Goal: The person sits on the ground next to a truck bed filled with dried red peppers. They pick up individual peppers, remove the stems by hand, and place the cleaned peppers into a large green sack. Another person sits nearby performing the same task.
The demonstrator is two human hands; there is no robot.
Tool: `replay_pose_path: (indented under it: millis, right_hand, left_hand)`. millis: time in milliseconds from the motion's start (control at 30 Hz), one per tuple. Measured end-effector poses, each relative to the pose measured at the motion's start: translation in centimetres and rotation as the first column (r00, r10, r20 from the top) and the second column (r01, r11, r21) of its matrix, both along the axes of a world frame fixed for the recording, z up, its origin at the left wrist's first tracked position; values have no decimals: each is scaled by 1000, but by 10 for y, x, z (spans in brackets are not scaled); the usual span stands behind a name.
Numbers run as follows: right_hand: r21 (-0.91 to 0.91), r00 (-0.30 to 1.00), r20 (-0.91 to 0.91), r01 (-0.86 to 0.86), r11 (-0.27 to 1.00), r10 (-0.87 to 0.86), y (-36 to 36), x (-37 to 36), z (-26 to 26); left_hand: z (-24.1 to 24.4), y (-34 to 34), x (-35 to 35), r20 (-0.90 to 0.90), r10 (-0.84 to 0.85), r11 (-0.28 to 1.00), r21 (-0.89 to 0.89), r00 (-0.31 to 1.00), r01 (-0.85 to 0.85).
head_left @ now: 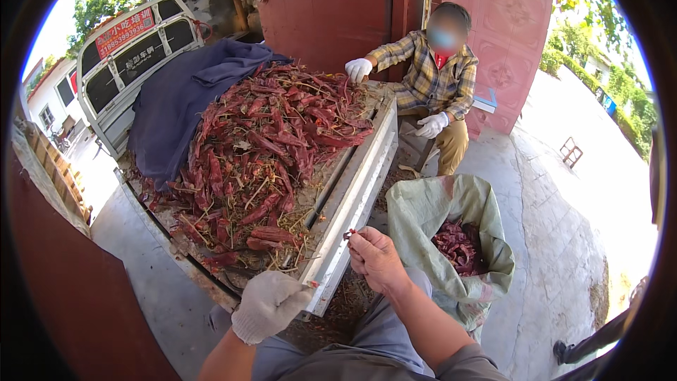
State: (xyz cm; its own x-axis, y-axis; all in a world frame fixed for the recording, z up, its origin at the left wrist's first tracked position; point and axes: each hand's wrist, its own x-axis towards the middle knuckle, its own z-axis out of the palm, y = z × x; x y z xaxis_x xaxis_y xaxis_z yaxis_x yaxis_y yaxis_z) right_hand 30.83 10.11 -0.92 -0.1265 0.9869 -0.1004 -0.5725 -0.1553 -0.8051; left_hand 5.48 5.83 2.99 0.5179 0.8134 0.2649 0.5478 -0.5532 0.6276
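Note:
My left hand (272,304), in a white knit glove, is at the near corner of the truck bed (354,185), its fingers closed around a small piece with a red tip. Bare, my right hand (375,259) pinches a small dark-red piece of dried chili (349,234) between thumb and forefinger, just right of the bed's metal side. A large heap of dried red chilies (264,132) with stems lies on the bed. At the right stands an open woven sack (423,201), partly filled with dried chilies (460,248).
A co-worker (439,69) in a plaid shirt and white gloves sits beyond the bed, one hand at the heap. Dark blue cloth (174,106) covers the heap's left side. Stems and scraps litter the ground below the bed. Part of another person's leg (592,336) shows at lower right.

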Motion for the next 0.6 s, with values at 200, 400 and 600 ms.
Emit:
replay_pose_path:
  millis: [200,400,600]
  right_hand:
    - [122,755,538,371,920,-376,8,127,-70]
    - [481,-113,873,351,803,-474,-9,254,-133]
    - [236,333,882,299,925,-332,-19,170,-110]
  left_hand:
    - [-1,-20,6,-418,31,973,221,908,68]
    - [7,7,-38,-298,411,873,401,861,-278]
    - [2,75,-36,-411,419,851,490,810,-191]
